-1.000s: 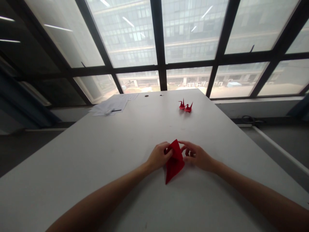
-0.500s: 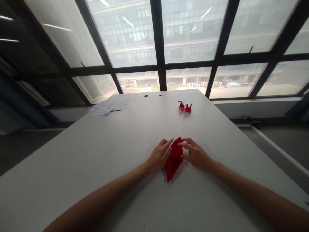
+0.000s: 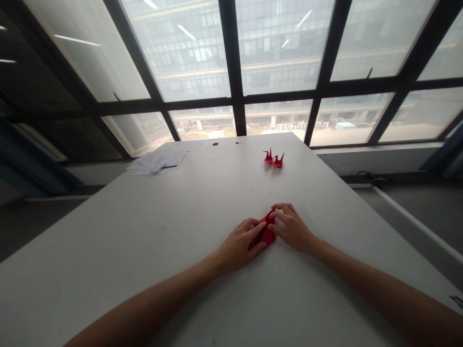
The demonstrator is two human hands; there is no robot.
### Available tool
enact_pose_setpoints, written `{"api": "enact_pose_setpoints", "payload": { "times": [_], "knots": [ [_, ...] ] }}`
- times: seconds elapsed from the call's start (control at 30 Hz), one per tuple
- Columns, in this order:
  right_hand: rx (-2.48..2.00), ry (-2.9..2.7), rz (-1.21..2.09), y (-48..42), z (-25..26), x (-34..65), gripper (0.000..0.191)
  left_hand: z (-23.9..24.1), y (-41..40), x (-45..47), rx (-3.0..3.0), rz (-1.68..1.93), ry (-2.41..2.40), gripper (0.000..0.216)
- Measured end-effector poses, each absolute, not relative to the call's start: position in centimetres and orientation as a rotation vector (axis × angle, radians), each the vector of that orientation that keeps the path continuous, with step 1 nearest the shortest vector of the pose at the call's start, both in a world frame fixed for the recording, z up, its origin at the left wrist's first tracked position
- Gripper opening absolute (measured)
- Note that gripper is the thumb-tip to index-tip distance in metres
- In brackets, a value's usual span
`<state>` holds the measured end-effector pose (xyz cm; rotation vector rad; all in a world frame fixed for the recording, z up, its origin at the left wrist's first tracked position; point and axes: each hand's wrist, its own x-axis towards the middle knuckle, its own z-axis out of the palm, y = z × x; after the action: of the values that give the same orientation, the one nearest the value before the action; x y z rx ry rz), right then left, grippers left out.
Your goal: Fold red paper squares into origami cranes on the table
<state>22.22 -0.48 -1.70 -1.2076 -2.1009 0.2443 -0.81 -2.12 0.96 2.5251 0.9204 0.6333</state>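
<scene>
A folded piece of red paper [image 3: 267, 234] lies flat on the white table [image 3: 144, 231], mostly covered by my two hands. My left hand [image 3: 240, 246] rests on its left part with the fingers stretched flat over it. Pressing on the paper's right side, my right hand [image 3: 291, 229] has its fingers curled down onto the upper tip. Only a small red patch shows between the hands. Two finished red paper cranes [image 3: 273, 159] stand further back on the table, well beyond both hands.
A loose pile of white sheets with a dark pen [image 3: 161, 159] lies at the table's far left corner. Two small dark dots [image 3: 215, 143] sit near the far edge. Large windows with black frames [image 3: 235, 72] rise behind the table.
The red paper, held up at an angle a second ago, has been laid down and flattened. Both hands closed in over it and the paper looks shorter now.
</scene>
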Motion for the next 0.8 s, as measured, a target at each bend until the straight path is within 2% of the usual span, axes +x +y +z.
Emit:
{"api": "enact_pose_setpoints", "payload": {
  "times": [0.13, 0.37, 0.6, 0.8],
  "knots": [
    [-1.188, -2.062, 0.328, 0.0, -1.9, 22.6, 0.004, 0.5, -1.9, -1.0, 2.545, 0.624, 0.791, 0.043],
    [-1.28, -1.997, 0.249, 0.4, -2.2, 22.8, 0.019, 0.0, -1.8, -1.3, 2.718, 0.559, 0.648, 0.039],
    [-1.345, -1.924, 0.154, 0.1, -1.7, 23.3, 0.017, 0.2, -1.8, -1.4, 2.786, 0.484, 0.665, 0.04],
    [-1.332, -2.225, 0.096, -1.4, -1.7, 23.1, 0.055, -0.3, -1.5, -1.5, 2.864, 0.456, 0.608, 0.042]
  ]
}}
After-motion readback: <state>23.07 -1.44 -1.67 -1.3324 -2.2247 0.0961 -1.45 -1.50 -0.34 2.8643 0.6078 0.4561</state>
